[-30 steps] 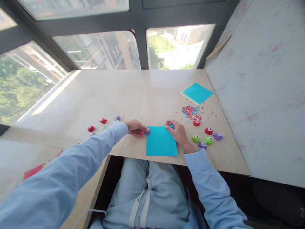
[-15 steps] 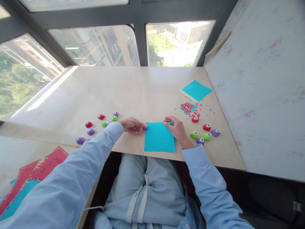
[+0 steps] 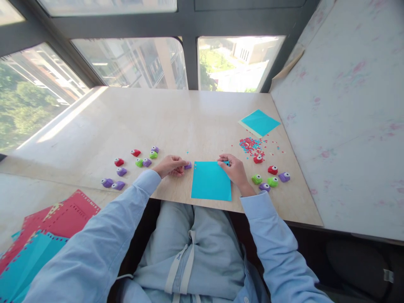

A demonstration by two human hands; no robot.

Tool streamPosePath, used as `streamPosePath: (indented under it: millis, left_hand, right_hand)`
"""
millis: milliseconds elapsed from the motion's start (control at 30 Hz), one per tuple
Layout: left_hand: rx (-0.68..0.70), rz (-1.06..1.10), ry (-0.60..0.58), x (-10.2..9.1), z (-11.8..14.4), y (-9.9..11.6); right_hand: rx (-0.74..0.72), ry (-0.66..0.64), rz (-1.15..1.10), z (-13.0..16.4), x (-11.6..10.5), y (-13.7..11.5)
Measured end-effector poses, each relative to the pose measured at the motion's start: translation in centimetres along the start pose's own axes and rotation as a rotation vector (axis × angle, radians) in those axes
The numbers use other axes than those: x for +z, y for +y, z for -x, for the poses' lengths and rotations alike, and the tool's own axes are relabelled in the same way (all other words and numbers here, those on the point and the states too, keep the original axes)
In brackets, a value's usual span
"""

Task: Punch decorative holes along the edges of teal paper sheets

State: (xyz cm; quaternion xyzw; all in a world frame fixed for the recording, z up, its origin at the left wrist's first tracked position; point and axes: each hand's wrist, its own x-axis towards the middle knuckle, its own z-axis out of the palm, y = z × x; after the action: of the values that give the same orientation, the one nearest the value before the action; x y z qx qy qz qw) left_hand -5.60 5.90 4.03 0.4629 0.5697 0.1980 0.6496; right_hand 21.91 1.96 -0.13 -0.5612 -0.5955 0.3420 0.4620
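In my left hand (image 3: 173,166), a small purple paper punch (image 3: 188,165) is pinched between the fingers, just left of a square blue sheet of paper (image 3: 211,183) and apart from it. Tiny light holes show at the sheet's top left corner. My right hand (image 3: 234,170) grips the sheet at its top right corner, where a small dark spot shows beside the fingers; what it is I cannot tell. The sheet lies flat near the table's front edge.
Red, green and purple punches stand left (image 3: 139,162) and right (image 3: 273,181) of my hands. Red and blue confetti (image 3: 251,145) lies in a pile below more paper (image 3: 260,122). Punched red and blue sheets (image 3: 74,212) lie at the lower left. A patterned wall (image 3: 341,126) bounds the right.
My left hand has drawn the purple punch leftward, off the sheet's top left corner, and small holes now show there. My right hand has stayed at the top right corner.
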Motion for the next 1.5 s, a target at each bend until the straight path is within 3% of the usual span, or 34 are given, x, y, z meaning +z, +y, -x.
streamPosePath:
  millis: [133,333,600,767,1233,1500]
  left_hand:
    - [0.209,-0.132,0.217,1.6,1.2,-0.9]
    - [0.363,-0.238,0.255,2.7,1.4,-1.9]
    - [0.423,0.295,0.44,2.0,2.1,-2.5]
    - [0.449,0.433,0.432,2.1,2.4,-3.1]
    - [0.529,0.355,0.339,2.5,3.0,-4.6]
    - [0.564,0.301,0.314,2.7,3.1,-4.7]
  right_hand:
    - [-0.007,0.012,0.003,0.0,0.0,0.1]
    - [-0.016,0.044,-0.022,0.1,0.2,0.5]
    - [-0.037,0.124,-0.12,0.2,0.4,0.9]
    - [-0.064,0.16,-0.1,0.3,0.3,0.8]
    - [-0.096,0.317,-0.004,2.2,0.6,0.0]
    - [-0.116,0.357,0.048,5.7,1.9,-3.6]
